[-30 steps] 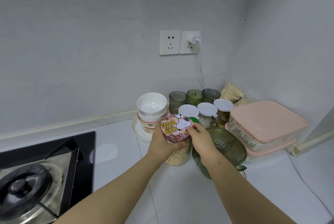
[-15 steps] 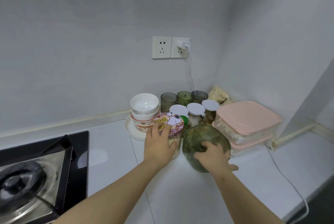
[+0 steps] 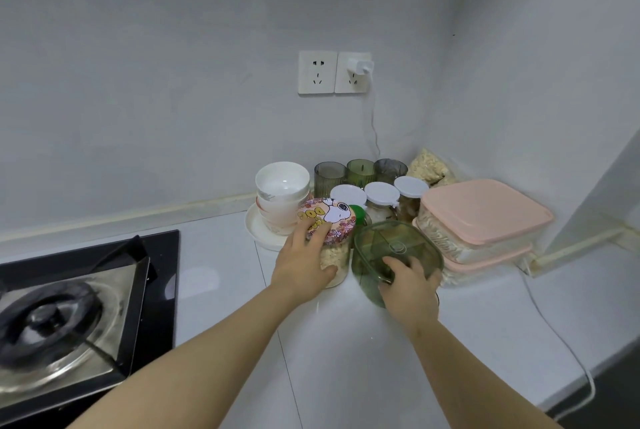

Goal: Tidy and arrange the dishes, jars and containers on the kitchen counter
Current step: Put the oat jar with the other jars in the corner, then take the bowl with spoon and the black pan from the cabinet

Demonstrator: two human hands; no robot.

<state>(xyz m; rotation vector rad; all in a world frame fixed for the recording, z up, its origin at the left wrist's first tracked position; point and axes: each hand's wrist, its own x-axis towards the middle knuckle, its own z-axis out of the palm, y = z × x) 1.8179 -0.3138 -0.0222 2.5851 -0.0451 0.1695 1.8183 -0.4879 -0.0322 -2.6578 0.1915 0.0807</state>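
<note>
You are leaning over the white stone kitchen counter, which is running from the black glass gas hob on your left into the corner on your right. Two stacked clear rectangular plastic boxes with pink lids are filling that corner. Just to their left, the translucent green rounded-rectangular plastic container is sitting right in front of you with its lid on. Its long axis seems to be running away from you towards the back wall, though the wide lens is making that hard to judge. Your right hand is the nearer one and is gripping its near end, fingers curling over the lid's rim. Any slide towards the pink-lidded boxes is going to be rightward, and hardly a gap is showing there (I cannot tell whether they are touching). Just left of the green container, the clear glass jar of pale oat flakes with a round cartoon-dog lid is standing. Your left hand is holding it, fingers lying over the lid and thumb pressing on the glass. Behind it, a stack of white ceramic bowls is sitting on a round white plate, and three small glass jars with white lids are lining up behind the green container
</note>
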